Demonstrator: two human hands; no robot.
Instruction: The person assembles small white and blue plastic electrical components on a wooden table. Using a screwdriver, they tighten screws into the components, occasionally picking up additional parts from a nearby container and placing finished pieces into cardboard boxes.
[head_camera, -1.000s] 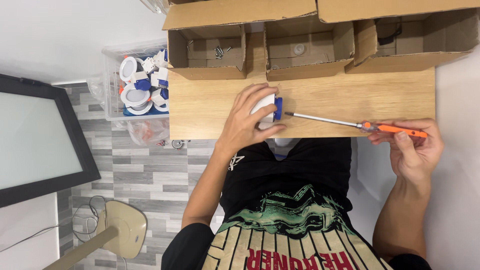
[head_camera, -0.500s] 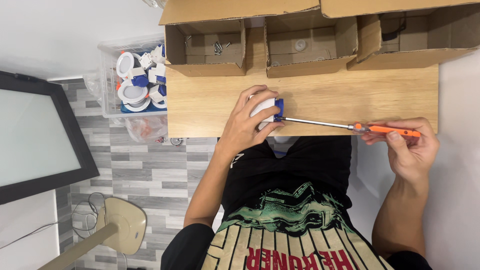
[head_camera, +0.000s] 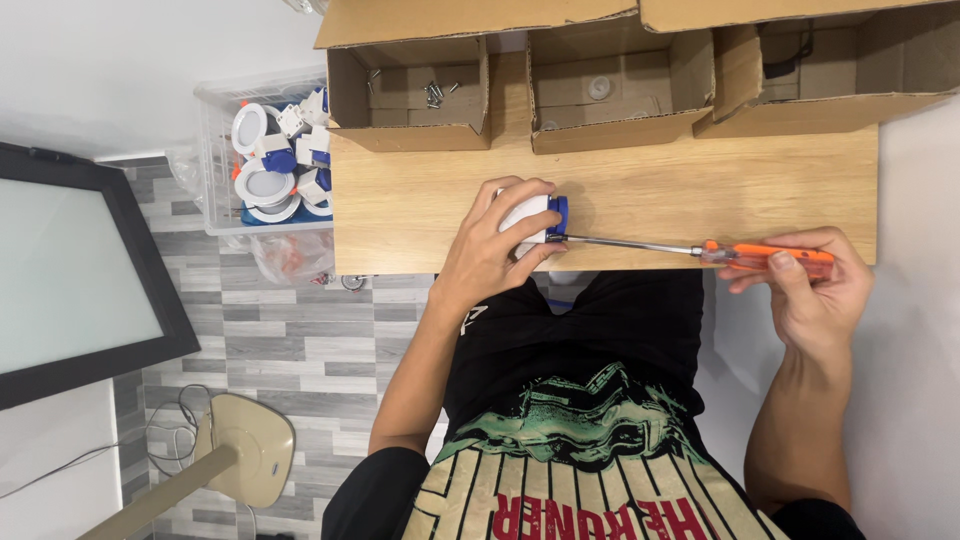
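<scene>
Head view: looking down on a wooden surface (head_camera: 640, 195), the person seated at its near edge.
Left hand (head_camera: 495, 262): fingers (head_camera: 520, 190) clenched around a small white fitting (head_camera: 527, 215) with a blue part on its right side, pressing it onto the surface near the front edge.
Right hand (head_camera: 810, 290): fingers (head_camera: 775, 262) wrapped around the orange handle of a screwdriver (head_camera: 690, 250); the shaft runs level to the left.
Tip: meets the blue part just right of the left fingers; the screw itself is too small to see.
Stage, judged: a screw is being worked at the fitting's side. Whether it is nearly seated or barely started cannot be told.
Screws (head_camera: 435, 93): a few loose ones in the left box (head_camera: 405, 95), beyond the left fingers.
Middle box (head_camera: 610, 100): beyond the fitting, holds a small round pale part; little else shows.
Right box (head_camera: 820, 75): beyond the shaft, contents dark and unclear.
Bin (head_camera: 265, 150): clear plastic, well left of the left fingers and off the surface, filled with many white-and-blue fittings of like kind. Finished or waiting, I cannot tell.
Done or left: one fitting in hand; no others lie on the surface.
</scene>
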